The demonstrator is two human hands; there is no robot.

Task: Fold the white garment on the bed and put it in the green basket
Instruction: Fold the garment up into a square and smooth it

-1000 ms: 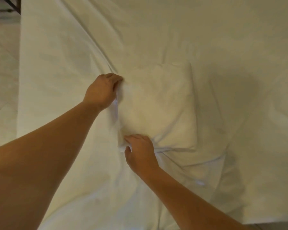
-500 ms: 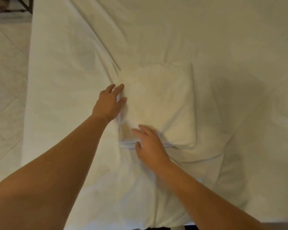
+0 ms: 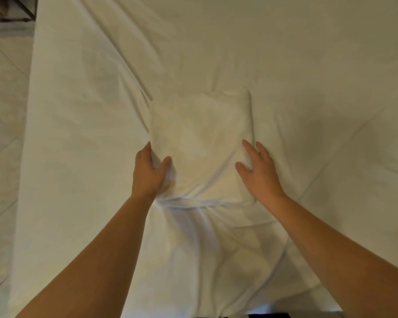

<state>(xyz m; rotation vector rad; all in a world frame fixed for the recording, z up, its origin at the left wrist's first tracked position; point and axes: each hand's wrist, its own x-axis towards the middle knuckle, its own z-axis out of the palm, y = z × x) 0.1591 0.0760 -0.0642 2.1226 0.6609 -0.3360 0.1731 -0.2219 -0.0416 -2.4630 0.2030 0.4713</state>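
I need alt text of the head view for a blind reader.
A folded white garment lies on a white bed sheet; the left hand grips its left edge, the right hand rests flat on its right edge.

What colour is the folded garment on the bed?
The garment is white; the head view shows it.

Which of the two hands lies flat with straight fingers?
The right hand, flat at the right edge of the white garment; the left hand grips its left edge, thumb on top.
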